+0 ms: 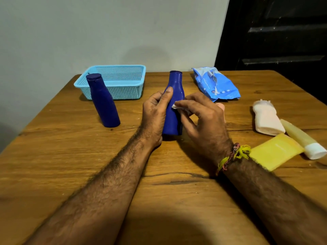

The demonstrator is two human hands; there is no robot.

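A dark blue bottle stands upright at the middle of the wooden table. My left hand grips its left side, thumb up along the neck. My right hand pinches a small white wipe against the bottle's right side. A second dark blue bottle stands by itself to the left, leaning slightly in this wide view.
A light blue mesh basket sits at the back left against the wall. A blue wipes pack lies at the back right. On the right lie a white tube, a pale yellow tube with a white cap and a yellow sachet.
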